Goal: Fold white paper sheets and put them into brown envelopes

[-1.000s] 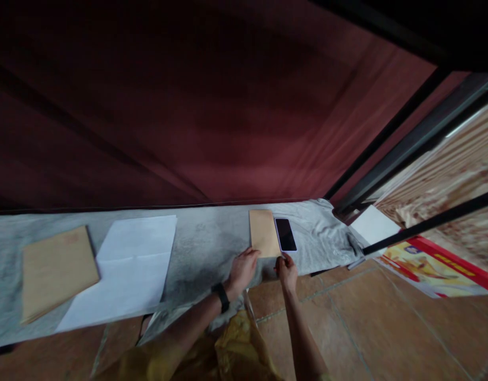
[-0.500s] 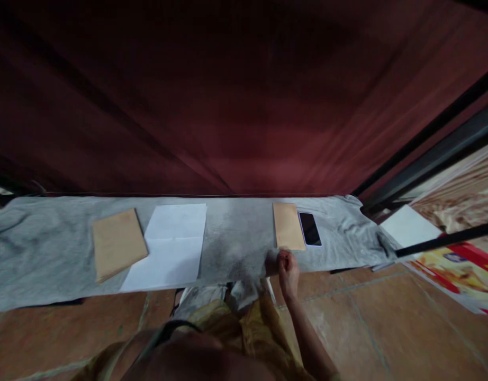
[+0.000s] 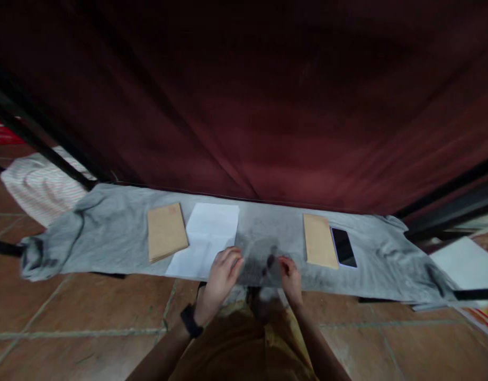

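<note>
My left hand (image 3: pixel 225 270), with a black band on its wrist, is over the right edge of a creased white paper sheet (image 3: pixel 214 225). Its fingers are curled in toward the thumb, with nothing seen in them. Across a stretch of grey cloth, my right hand (image 3: pixel 289 276) is closed in a loose pinch near the cloth's front edge. Nothing shows in its fingers either. To its right lies a flat tan envelope (image 3: pixel 320 241) beside a dark-screened phone (image 3: pixel 343 247) with a light purple edge. A stack of brown envelopes (image 3: pixel 166 233) overlaps the sheet's left side.
The grey cloth (image 3: pixel 109 227) covers a long, narrow surface. A dark red fabric panel (image 3: pixel 268 132) rises behind it. Dark bars (image 3: pixel 466 185) stand at both ends. Striped cloth (image 3: pixel 45 182) hangs at the left; below is a tiled floor (image 3: pixel 109 312).
My left hand has come up over the sheet's edge. My view has shifted left, so the items appear further right. The right hand is now left of the tan envelope, still pinched.
</note>
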Demonstrator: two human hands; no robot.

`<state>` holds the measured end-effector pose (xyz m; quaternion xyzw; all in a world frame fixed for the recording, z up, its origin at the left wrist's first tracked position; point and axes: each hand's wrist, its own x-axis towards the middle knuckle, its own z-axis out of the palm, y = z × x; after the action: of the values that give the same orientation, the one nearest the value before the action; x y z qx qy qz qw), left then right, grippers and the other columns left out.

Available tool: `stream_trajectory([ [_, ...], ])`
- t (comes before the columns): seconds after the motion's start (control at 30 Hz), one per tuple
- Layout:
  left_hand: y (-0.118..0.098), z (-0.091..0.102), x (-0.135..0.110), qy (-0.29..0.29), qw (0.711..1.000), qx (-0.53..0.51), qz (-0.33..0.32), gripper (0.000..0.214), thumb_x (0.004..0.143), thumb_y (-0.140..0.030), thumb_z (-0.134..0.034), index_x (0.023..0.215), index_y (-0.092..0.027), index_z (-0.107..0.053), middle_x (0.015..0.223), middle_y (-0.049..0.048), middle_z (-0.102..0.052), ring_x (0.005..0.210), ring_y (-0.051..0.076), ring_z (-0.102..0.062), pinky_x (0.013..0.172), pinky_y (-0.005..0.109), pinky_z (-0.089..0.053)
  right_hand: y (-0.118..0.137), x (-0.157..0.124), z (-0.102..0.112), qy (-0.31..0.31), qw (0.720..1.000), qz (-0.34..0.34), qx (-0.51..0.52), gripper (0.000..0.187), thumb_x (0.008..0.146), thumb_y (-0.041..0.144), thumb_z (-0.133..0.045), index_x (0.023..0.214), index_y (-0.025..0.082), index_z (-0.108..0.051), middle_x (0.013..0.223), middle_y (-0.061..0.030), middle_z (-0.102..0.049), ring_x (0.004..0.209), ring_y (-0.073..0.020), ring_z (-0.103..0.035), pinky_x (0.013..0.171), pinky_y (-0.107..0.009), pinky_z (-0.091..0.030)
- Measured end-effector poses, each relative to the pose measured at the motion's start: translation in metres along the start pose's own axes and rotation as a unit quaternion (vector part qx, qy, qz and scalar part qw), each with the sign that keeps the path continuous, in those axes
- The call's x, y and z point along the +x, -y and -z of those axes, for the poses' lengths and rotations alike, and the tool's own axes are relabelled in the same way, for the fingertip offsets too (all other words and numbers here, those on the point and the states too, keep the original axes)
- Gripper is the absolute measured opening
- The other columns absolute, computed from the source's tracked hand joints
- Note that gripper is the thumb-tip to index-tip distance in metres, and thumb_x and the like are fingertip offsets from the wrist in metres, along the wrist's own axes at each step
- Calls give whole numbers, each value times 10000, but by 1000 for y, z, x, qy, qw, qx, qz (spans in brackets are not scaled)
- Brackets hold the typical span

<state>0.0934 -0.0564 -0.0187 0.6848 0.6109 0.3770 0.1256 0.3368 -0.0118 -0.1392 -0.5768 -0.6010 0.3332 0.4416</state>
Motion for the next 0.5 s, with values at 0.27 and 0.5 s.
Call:
stream_trajectory([
  [0.27, 95, -28, -73, 63, 963, 254, 72, 678, 955, -510, -503, 1524, -147, -432, 1610, 203, -372, 1511, 351, -312, 1207, 571, -265, 47, 48, -93, 141, 982, -120, 30, 297, 795, 259, -490, 954, 224, -738, 945, -45, -751, 823, -208, -674, 698, -323, -566],
  [0.5, 104, -33, -74, 83, 955, 276, 63, 878, 858, -671, -584, 1527, -121, -439, 1620, 234, -323, 1511, 383, -302, 1221, 573, -226, 80, 71, -158, 157, 984, -81, -11, 209, 736, 139, -532, 734, 233, -719, 688, 22, -683, 695, -171, -621, 724, -285, -526],
])
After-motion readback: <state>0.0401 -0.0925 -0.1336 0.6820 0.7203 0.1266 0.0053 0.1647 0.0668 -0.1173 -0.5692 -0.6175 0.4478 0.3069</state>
